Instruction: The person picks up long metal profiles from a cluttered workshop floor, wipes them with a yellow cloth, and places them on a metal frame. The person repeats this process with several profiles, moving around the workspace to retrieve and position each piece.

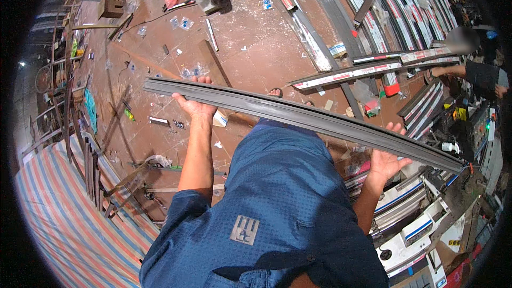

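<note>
A long dark grey metal profile (277,110) with lengthwise grooves lies across both my palms at waist height, in front of my body. Its left end is farther from me, and its right end slopes nearer. Under the left part is my left hand (196,108), palm up, with fingertips showing beyond the far edge and the thumb on the near side. My right hand (384,166) bears the right part, fingers behind the profile and thumb stretched out along its near side. The undersides of the grips are partly hidden.
Long profiles with white and red wrapping (352,74) lie in rows at the far right. Another person's arm (448,70) reaches in at the right. A striped sheet (74,208) is at the lower left, white machine parts (416,229) at the lower right. Scraps litter the tiled floor (250,37).
</note>
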Action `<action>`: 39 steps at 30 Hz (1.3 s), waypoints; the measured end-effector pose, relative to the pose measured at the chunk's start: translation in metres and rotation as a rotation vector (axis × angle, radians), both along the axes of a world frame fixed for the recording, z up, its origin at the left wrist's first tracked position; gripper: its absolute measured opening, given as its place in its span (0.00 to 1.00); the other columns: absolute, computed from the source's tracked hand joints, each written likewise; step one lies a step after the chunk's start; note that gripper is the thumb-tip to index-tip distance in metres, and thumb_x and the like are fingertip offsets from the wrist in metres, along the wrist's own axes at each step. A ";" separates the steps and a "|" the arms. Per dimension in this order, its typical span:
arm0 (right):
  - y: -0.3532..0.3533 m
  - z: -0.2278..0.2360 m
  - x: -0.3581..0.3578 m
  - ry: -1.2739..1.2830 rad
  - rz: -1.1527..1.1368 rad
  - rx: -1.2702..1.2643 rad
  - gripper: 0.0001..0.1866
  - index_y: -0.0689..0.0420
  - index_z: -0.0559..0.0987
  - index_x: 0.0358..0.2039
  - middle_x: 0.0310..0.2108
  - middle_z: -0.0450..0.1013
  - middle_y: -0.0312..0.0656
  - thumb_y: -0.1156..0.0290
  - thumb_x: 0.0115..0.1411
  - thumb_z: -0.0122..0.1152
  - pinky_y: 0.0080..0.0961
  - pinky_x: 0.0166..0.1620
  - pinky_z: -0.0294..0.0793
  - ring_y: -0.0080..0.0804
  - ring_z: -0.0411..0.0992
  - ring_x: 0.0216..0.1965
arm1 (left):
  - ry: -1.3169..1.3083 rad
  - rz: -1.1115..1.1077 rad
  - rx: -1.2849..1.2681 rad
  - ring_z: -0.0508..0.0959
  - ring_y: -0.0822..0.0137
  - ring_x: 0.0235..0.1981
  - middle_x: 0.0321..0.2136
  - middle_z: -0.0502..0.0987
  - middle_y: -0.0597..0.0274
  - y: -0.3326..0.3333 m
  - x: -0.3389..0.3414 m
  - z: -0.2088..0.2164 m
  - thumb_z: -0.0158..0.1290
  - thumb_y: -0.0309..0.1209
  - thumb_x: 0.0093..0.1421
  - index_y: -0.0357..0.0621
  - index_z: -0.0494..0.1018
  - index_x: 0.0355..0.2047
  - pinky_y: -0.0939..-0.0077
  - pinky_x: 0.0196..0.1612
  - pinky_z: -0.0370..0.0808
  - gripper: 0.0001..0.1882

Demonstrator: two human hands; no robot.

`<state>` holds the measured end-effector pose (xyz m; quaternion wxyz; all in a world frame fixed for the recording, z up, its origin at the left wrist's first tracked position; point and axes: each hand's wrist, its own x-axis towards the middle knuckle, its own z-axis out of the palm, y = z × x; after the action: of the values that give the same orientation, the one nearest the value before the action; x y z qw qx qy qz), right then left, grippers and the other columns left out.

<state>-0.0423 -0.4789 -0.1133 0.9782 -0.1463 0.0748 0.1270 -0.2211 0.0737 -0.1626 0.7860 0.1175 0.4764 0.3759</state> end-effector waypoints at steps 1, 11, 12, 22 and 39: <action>-0.002 -0.003 0.000 0.012 0.003 -0.009 0.57 0.57 0.60 0.72 0.73 0.56 0.51 0.20 0.58 0.37 0.63 0.74 0.40 0.56 0.50 0.74 | -0.006 -0.001 0.015 0.79 0.49 0.37 0.32 0.79 0.53 0.000 -0.002 0.000 0.26 0.83 0.56 0.42 0.76 0.42 0.49 0.48 0.76 0.55; -0.002 -0.006 0.000 0.026 0.032 0.008 0.60 0.60 0.63 0.70 0.69 0.63 0.53 0.17 0.57 0.30 0.59 0.73 0.49 0.59 0.57 0.71 | -0.059 0.016 -0.021 0.78 0.47 0.37 0.35 0.79 0.50 -0.004 -0.010 0.010 0.31 0.83 0.55 0.42 0.75 0.45 0.49 0.44 0.77 0.54; -0.001 -0.006 0.000 0.030 0.031 0.002 0.61 0.60 0.63 0.70 0.69 0.64 0.53 0.17 0.57 0.30 0.59 0.73 0.49 0.59 0.57 0.71 | -0.072 0.008 -0.012 0.78 0.47 0.37 0.35 0.79 0.50 -0.003 -0.013 0.010 0.31 0.83 0.55 0.42 0.75 0.46 0.49 0.45 0.77 0.54; -0.011 -0.025 0.004 0.095 -0.023 -0.079 0.62 0.64 0.69 0.65 0.61 0.72 0.53 0.15 0.56 0.31 0.57 0.71 0.57 0.55 0.67 0.64 | -0.054 0.029 0.022 0.78 0.48 0.39 0.39 0.79 0.50 -0.003 -0.018 0.021 0.31 0.82 0.56 0.39 0.76 0.47 0.48 0.48 0.77 0.55; 0.040 0.019 0.017 0.600 -0.177 -0.714 0.50 0.47 0.65 0.68 0.67 0.65 0.48 0.21 0.58 0.47 0.66 0.64 0.64 0.54 0.65 0.65 | -0.009 0.064 0.151 0.79 0.55 0.48 0.46 0.80 0.61 0.000 -0.007 0.051 0.44 0.73 0.59 0.52 0.75 0.53 0.51 0.53 0.76 0.40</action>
<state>-0.0249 -0.4392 -0.0945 0.8089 -0.4233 0.4054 0.0463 -0.2285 0.0736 -0.1121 0.7645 0.1596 0.4468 0.4363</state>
